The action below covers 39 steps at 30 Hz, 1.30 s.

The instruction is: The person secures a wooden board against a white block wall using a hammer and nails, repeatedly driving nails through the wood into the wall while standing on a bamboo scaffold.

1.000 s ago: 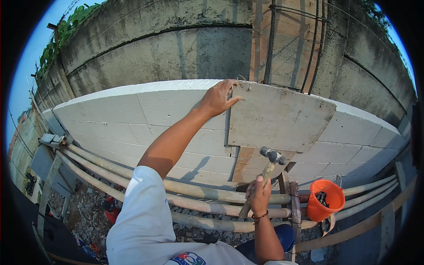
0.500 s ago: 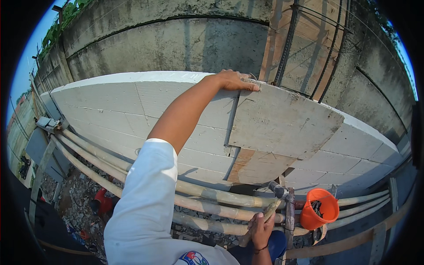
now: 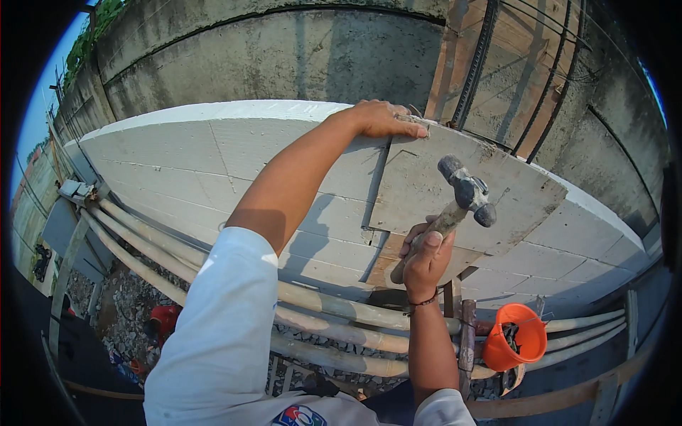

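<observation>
The left hand (image 3: 383, 118) pressed a grey board (image 3: 462, 188) against the white block wall (image 3: 185, 156); the right hand (image 3: 425, 255) gripped a raised hammer (image 3: 465, 193).

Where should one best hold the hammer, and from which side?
Hold the hammer low on its wooden handle, where the right hand has its grip, coming from below. The handle slants up to the right and the metal head sits at the top, in front of the board.

We see a pale grey board (image 3: 455, 188) against white blocks (image 3: 213, 153), a hammer (image 3: 455, 206) with a dark grey head and tan wooden handle, an orange bucket (image 3: 497, 351), beige bamboo poles (image 3: 320, 334), and a white sleeve (image 3: 220, 334).
</observation>
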Available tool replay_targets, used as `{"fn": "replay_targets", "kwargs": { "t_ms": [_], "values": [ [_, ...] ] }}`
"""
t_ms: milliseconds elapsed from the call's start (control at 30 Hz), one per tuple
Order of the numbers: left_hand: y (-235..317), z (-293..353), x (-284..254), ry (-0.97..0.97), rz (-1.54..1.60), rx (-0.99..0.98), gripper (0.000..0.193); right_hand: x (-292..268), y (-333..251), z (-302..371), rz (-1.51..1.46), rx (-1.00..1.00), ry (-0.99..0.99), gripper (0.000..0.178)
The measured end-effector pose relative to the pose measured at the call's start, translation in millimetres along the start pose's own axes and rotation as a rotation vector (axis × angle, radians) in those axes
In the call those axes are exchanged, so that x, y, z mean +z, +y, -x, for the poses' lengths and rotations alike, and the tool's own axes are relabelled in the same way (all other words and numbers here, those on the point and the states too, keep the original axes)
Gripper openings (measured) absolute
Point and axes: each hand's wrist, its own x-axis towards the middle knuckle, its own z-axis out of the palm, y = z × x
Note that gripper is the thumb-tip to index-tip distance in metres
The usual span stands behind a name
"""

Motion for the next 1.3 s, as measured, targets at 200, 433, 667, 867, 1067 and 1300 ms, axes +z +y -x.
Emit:
{"fn": "replay_targets", "kwargs": {
  "t_ms": [200, 433, 667, 867, 1067, 1300],
  "values": [
    [-7.8, -2.5, 2.6, 0.014, -0.009, -0.021, 0.105, -2.0, -1.2, -4.7, 0.071, 0.169, 0.041, 0.045],
    [0.0, -3.1, 5.3, 0.009, -0.007, 0.0, 0.1, 25.5, 12.7, 7.6, -0.204, -0.154, 0.295, 0.062],
    [-4.8, 0.1, 4.5, 0.001, -0.06, -0.019, 0.094, 31.8, 11.0, 6.5, -0.214, 0.066, 0.234, 0.051],
    [-2.1, -7.6, 6.9, 0.029, -0.046, -0.001, 0.091, 39.9, 44.1, 7.3, -0.038, -0.083, 0.249, 0.049],
    [-9.0, -1.6, 6.5, 0.003, -0.021, 0.002, 0.087, 44.9, 23.0, 10.9, -0.36, 0.044, 0.307, 0.051],
    [2.4, 1.0, -5.5, -0.025, 0.006, 0.039, 0.086, 57.0, 33.3, 1.5, -0.217, 0.371, 0.157, 0.058]
  ]
}}
